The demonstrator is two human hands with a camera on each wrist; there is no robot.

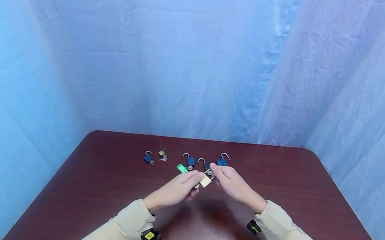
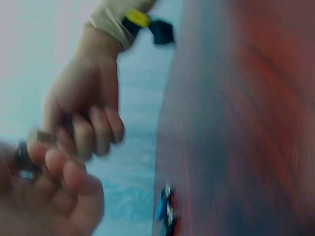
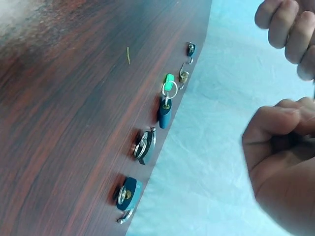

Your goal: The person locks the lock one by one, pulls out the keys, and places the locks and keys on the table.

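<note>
Both hands meet above the dark red wooden bench [image 1: 102,188]: left hand [image 1: 176,191] and right hand [image 1: 231,183] each pinch the brass padlock [image 1: 205,180] between them. Blue wrinkled curtain [image 1: 184,57] surrounds the bench. Behind lie blue padlocks [image 1: 191,161] and a green key tag [image 1: 182,168].

No words, brands or numbers can be read anywhere in these views. The padlocks [image 1: 191,161] on the table [image 1: 110,174] are too small to show any marking. The green key tag [image 1: 182,168] looks blank.
</note>
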